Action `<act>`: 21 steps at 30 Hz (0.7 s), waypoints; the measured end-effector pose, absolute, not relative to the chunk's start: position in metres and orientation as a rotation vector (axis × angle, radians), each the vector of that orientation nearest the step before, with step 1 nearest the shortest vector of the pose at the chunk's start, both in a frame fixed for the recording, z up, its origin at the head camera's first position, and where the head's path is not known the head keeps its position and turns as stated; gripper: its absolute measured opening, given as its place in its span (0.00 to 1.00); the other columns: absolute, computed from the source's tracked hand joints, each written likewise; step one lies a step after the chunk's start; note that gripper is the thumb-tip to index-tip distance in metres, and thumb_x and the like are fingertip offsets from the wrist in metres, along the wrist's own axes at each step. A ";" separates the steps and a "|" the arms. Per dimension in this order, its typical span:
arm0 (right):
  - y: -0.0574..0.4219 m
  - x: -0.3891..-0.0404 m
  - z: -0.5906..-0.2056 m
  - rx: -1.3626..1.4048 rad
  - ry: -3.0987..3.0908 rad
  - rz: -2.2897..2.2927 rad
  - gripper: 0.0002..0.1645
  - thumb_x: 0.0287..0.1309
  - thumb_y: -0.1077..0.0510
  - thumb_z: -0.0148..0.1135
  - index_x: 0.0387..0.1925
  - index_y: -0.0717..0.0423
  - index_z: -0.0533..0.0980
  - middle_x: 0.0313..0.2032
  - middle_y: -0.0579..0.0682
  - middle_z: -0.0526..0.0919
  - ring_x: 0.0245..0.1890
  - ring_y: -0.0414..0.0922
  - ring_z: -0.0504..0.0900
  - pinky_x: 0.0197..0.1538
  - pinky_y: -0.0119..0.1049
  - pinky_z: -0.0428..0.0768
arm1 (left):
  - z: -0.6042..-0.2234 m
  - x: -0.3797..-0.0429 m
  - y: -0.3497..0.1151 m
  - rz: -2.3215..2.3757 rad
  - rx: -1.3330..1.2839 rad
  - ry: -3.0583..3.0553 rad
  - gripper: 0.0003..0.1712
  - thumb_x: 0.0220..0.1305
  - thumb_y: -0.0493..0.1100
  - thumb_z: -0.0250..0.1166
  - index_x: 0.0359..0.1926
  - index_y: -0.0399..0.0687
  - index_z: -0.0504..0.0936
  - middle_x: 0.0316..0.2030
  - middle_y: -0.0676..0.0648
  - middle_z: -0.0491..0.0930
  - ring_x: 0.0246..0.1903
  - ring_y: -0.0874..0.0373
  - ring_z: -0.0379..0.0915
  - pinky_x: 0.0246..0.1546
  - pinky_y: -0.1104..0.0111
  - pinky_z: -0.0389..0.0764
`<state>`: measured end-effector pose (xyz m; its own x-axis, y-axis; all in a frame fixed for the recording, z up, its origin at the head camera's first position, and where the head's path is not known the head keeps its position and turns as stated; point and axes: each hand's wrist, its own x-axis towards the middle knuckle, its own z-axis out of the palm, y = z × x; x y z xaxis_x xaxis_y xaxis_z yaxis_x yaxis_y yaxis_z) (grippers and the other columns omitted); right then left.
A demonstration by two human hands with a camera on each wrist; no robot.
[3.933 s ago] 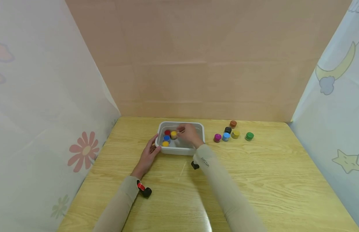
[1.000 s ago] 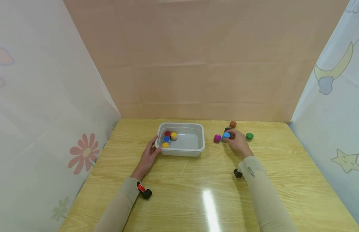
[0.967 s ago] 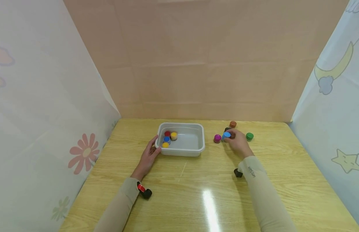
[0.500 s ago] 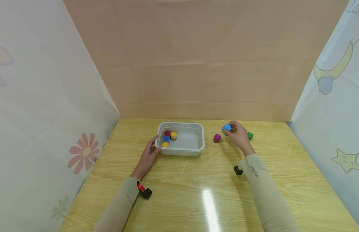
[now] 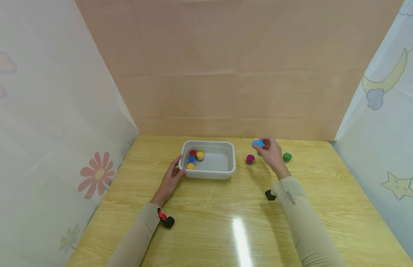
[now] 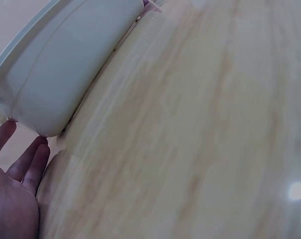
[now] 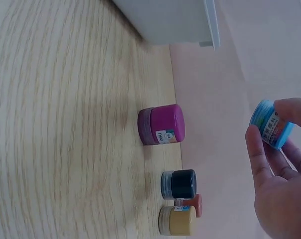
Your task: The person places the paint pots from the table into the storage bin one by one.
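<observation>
My left hand (image 5: 167,183) grips the near left corner of a whitish plastic box (image 5: 209,176), thumb at the front rim and fingers along the left end. In the left wrist view, the fingertips touch the box's wall (image 6: 65,64) low down. My right hand (image 5: 273,155) pinches a small light blue paint jar (image 5: 257,143), raised above the table and tilted on its side. Its printed label faces the right wrist camera. Below stands a magenta jar (image 5: 250,159). Inside the box's left end sit a red jar (image 5: 192,153), a blue jar (image 5: 192,160) and two yellow-lidded ones.
A green jar (image 5: 287,157) stands right of the right hand. In the right wrist view, a black jar (image 7: 179,184) and a yellow jar (image 7: 177,220) stand beside each other, a brown jar (image 7: 193,204) partly hidden behind. A brown paper wall (image 5: 233,74) rises behind the table.
The right hand came out of the box to the jars on the right, took the light blue jar, lifted it and tipped it over sideways. The left hand has stayed at the box.
</observation>
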<state>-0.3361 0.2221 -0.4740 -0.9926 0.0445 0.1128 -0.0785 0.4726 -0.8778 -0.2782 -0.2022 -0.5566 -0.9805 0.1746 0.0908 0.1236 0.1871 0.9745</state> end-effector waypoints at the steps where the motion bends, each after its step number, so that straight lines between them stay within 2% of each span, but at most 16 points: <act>1: 0.221 -0.336 -0.474 0.038 -2.582 1.570 0.35 0.72 0.48 0.64 0.70 0.63 0.66 0.64 0.67 0.72 0.62 0.61 0.75 0.63 0.51 0.77 | -0.558 -0.279 -0.202 1.962 0.303 2.390 0.37 0.81 0.49 0.56 0.82 0.67 0.53 0.81 0.47 0.52 0.73 0.42 0.64 0.74 0.46 0.64; 6: 0.220 -0.335 -0.473 0.103 -2.526 1.674 0.28 0.73 0.54 0.62 0.70 0.56 0.71 0.67 0.62 0.70 0.61 0.58 0.77 0.54 0.37 0.81 | -0.561 -0.279 -0.202 1.983 0.325 2.399 0.35 0.79 0.52 0.58 0.80 0.74 0.56 0.80 0.50 0.55 0.72 0.43 0.66 0.73 0.46 0.65; 9: 0.218 -0.335 -0.472 0.128 -2.500 1.728 0.27 0.74 0.56 0.61 0.70 0.57 0.72 0.69 0.62 0.67 0.62 0.57 0.77 0.51 0.30 0.81 | -0.560 -0.278 -0.202 1.978 0.342 2.412 0.35 0.79 0.54 0.58 0.80 0.73 0.57 0.80 0.50 0.56 0.71 0.44 0.67 0.73 0.46 0.67; 14: 0.215 -0.337 -0.470 0.110 -2.516 1.765 0.28 0.73 0.57 0.62 0.70 0.61 0.71 0.70 0.63 0.65 0.61 0.55 0.75 0.48 0.26 0.78 | -0.559 -0.278 -0.202 1.970 0.351 2.424 0.35 0.79 0.54 0.57 0.81 0.70 0.56 0.80 0.49 0.55 0.72 0.44 0.67 0.72 0.47 0.67; 21: 0.210 -0.337 -0.468 0.127 -2.572 1.740 0.28 0.69 0.58 0.66 0.67 0.63 0.74 0.69 0.65 0.67 0.60 0.57 0.76 0.50 0.23 0.76 | -0.559 -0.277 -0.203 1.961 0.350 2.424 0.36 0.79 0.54 0.57 0.82 0.68 0.55 0.81 0.47 0.54 0.72 0.42 0.66 0.73 0.45 0.67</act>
<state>-0.3373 0.2102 -0.4677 -0.9961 -0.0490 0.0734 -0.0864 0.3702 -0.9249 -0.2774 -0.2025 -0.5589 -0.9751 0.1749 0.1363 0.1698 0.1936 0.9663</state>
